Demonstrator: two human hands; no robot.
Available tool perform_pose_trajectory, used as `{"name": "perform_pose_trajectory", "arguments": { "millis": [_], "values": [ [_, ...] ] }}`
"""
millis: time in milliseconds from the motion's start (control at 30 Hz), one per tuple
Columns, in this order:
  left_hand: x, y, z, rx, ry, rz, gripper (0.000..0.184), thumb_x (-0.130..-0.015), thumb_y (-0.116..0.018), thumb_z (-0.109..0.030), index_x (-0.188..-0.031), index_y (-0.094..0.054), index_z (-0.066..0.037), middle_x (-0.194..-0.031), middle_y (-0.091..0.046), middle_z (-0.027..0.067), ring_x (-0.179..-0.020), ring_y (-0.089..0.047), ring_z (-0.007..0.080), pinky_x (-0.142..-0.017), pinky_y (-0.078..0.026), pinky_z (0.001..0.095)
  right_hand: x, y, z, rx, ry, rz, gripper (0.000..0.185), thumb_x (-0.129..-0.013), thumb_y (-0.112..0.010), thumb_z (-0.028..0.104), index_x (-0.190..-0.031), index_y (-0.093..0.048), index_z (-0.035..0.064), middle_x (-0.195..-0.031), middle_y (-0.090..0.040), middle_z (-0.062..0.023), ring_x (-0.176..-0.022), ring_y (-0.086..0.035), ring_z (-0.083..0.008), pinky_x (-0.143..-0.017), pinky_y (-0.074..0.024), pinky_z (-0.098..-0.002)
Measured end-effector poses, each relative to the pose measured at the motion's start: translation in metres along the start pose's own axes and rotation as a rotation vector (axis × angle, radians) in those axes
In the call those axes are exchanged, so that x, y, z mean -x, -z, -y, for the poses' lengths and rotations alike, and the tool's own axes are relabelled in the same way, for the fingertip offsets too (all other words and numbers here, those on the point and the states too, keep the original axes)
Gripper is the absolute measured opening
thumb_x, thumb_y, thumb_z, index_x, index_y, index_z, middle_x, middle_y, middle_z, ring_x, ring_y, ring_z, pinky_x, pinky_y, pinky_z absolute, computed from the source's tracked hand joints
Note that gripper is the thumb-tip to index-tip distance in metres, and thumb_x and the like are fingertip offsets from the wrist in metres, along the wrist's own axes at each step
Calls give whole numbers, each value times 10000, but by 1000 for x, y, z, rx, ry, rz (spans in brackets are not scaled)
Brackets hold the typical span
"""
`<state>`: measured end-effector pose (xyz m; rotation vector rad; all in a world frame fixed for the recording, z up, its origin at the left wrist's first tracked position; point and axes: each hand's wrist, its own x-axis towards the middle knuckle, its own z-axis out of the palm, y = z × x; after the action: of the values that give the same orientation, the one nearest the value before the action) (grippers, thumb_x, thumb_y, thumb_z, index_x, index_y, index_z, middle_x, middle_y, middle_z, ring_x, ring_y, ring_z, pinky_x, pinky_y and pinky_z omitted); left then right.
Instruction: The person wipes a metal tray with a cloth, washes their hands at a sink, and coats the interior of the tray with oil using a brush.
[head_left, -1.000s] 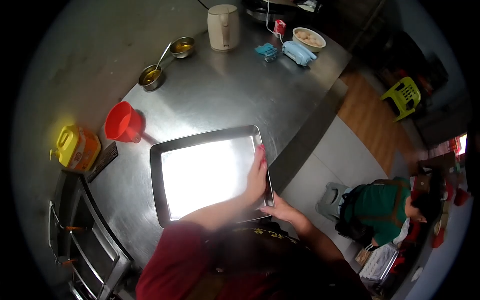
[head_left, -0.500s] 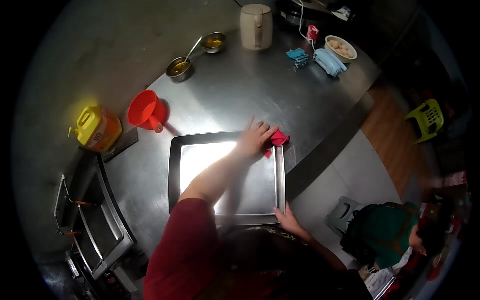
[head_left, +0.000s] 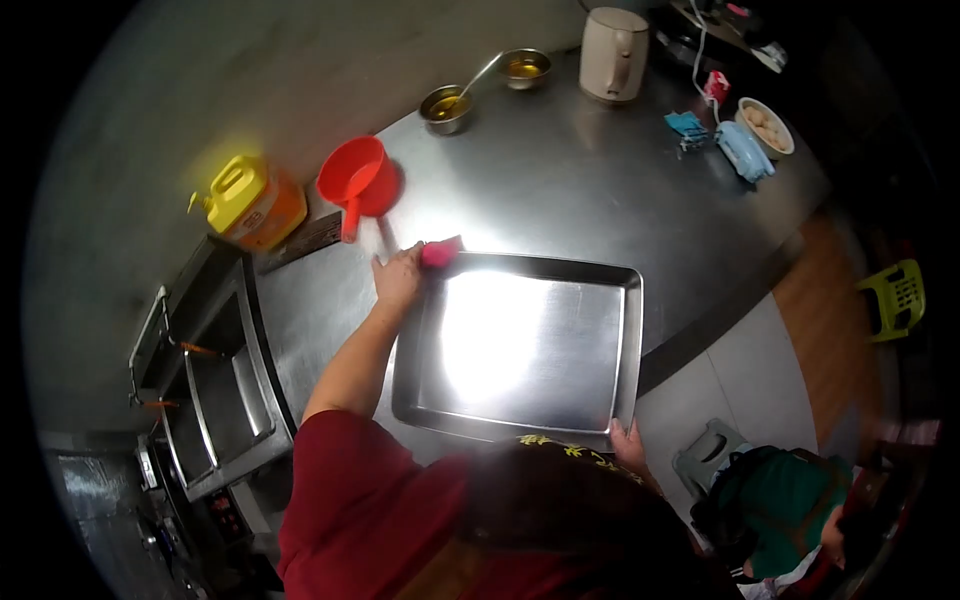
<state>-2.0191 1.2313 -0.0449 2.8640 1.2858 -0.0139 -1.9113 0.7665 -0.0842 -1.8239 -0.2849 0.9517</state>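
A rectangular metal tray [head_left: 575, 345] lies on the steel table [head_left: 560, 190], with bright glare on its inside. My left hand [head_left: 398, 278] is at the tray's far left corner, its fingers closed on a red cloth [head_left: 441, 251] that lies against the rim. My right hand [head_left: 628, 443] grips the tray's near right corner, the thumb over the rim and the other fingers hidden beneath. Beyond my left hand stands a red plastic scoop [head_left: 358, 178] with its handle toward me.
A yellow-capped jug [head_left: 252, 203], two metal bowls [head_left: 446, 109] of yellow liquid, a kettle [head_left: 613, 54], a blue mixer [head_left: 744, 152] and a bowl of eggs [head_left: 766, 128] stand around. Sinks [head_left: 230, 380] are left. A person in green [head_left: 790, 510] is at lower right.
My left hand has moved with the red cloth from the tray's right side, across the far edge, to the far left corner. My right hand stays at the near right corner. The view has shifted.
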Motion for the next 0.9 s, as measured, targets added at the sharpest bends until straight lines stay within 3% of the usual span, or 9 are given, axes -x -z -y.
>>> {"name": "perform_pose_trajectory", "arguments": {
  "millis": [200, 367, 467, 533, 567, 700, 733, 800, 900],
  "values": [
    [77, -1, 27, 344, 260, 220, 330, -820, -490, -310, -1072, -607, -133, -949, -663, 137, -938, -618, 301, -915, -333, 542, -10, -4, -47, -100, 12, -64, 308, -924, -469, 196, -1163, -467, 2, -988, -568, -112, -892, -544, -192, -809, -440, -337],
    [182, 46, 21, 317, 384, 445, 261, -779, -544, -280, -964, -643, -126, -1043, -627, 148, -993, -580, 315, -915, -336, 548, -3, -9, -44, -262, -15, -128, 331, -929, -464, 217, -1166, -482, -13, -1022, -571, -139, -932, -541, -224, -848, -425, -354],
    [202, 74, 3, -76, 130, 443, 305, -763, -572, -250, -1030, -605, -106, -1103, -570, 145, -1031, -533, 314, -929, -324, 547, -6, -4, -52, -230, 27, -117, 325, -932, -468, 222, -1158, -490, -11, -1010, -568, -124, -923, -538, -211, -833, -428, -347],
    [202, 62, -4, -34, -109, -8, 319, -770, -565, -210, -1058, -556, -70, -1116, -530, 136, -1038, -504, 307, -927, -347, 517, -3, -5, -53, -125, 35, -84, 321, -934, -469, 225, -1152, -494, -10, -998, -565, -113, -919, -535, -201, -823, -430, -341],
    [198, 48, -8, -4, -225, 8, 487, -702, -701, -244, -1113, -511, -65, -1169, -505, 141, -1085, -476, 308, -898, -375, 480, -1, -7, -42, -140, 31, -78, 300, -933, -476, 214, -1136, -501, -5, -975, -564, -94, -902, -536, -181, -803, -435, -328],
    [168, 17, -33, 119, -108, 605, 342, -841, -501, -116, -1175, -487, -42, -1235, -459, 190, -1074, -496, 321, -900, -424, 384, -2, -7, -39, -311, -42, -6, 236, -929, -492, 181, -1091, -521, 11, -912, -559, -42, -831, -530, -121, -744, -441, -286],
    [159, 9, -31, -76, -214, 448, 361, -850, -452, -86, -1207, -469, -33, -1248, -450, 197, -1080, -497, 337, -908, -429, 385, -1, -8, -30, -313, -33, -19, 236, -929, -492, 181, -1091, -521, 11, -912, -559, -42, -831, -530, -121, -744, -441, -286],
    [136, -17, -24, 294, 8, 194, 443, -834, -406, -9, -1276, -422, -20, -1276, -431, 216, -1116, -481, 383, -941, -423, 392, 6, -13, -5, -139, 129, -60, 211, -926, -505, 171, -1074, -525, 22, -891, -558, -18, -795, -525, -99, -722, -444, -276],
    [73, -52, -33, 424, -78, -316, 384, -785, -507, 19, -1168, -493, -10, -1180, -501, 236, -1084, -501, 392, -922, -425, 414, -4, -7, -37, -165, 7, 17, 235, -931, -500, 195, -1089, -520, 22, -936, -567, -19, -852, -524, -99, -761, -440, -278]
  ]
}}
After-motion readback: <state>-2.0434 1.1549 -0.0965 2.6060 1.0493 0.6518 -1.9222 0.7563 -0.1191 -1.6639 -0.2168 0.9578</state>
